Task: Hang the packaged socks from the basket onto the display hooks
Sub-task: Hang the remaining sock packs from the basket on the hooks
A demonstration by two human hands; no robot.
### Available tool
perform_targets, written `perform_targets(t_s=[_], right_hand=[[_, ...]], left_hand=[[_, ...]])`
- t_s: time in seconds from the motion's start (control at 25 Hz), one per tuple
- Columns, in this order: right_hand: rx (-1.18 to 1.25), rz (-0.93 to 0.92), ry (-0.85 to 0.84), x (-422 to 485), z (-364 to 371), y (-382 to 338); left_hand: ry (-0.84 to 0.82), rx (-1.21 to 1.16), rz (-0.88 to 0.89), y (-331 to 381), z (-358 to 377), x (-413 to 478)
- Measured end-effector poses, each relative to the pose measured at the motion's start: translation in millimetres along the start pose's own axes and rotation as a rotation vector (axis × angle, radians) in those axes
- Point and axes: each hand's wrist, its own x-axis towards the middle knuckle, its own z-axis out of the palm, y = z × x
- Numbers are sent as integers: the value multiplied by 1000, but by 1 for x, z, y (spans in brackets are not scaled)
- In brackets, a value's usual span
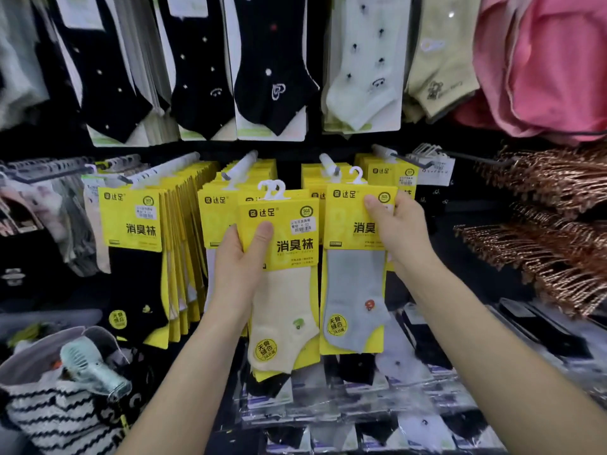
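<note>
My left hand (241, 257) grips a small stack of yellow-carded sock packs; the front one holds a cream sock (282, 290) and has white plastic hangers at its top. My right hand (397, 231) pinches the upper right corner of a yellow pack with a grey sock (356, 284), whose white hanger sits just below a white-tipped display hook (328, 164). Another hook (241, 167) juts out above the left-hand stack. Rows of the same yellow packs (170, 244) hang behind on neighbouring hooks. No basket is in view.
Black, pale green and pink socks (272, 67) hang on the upper row. Copper-coloured hangers (551, 224) fill hooks at the right. Clear-wrapped sock packs (361, 399) lie on the shelf below. A grey bag with a mint handheld fan (92, 366) sits at the lower left.
</note>
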Motion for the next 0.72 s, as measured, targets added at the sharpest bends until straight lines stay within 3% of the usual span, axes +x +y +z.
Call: perform_targets(t_s=[0.72], right_hand=[[-240,79,-13,35,35,6]], left_hand=[[-8,75,-18,2,-8,9]])
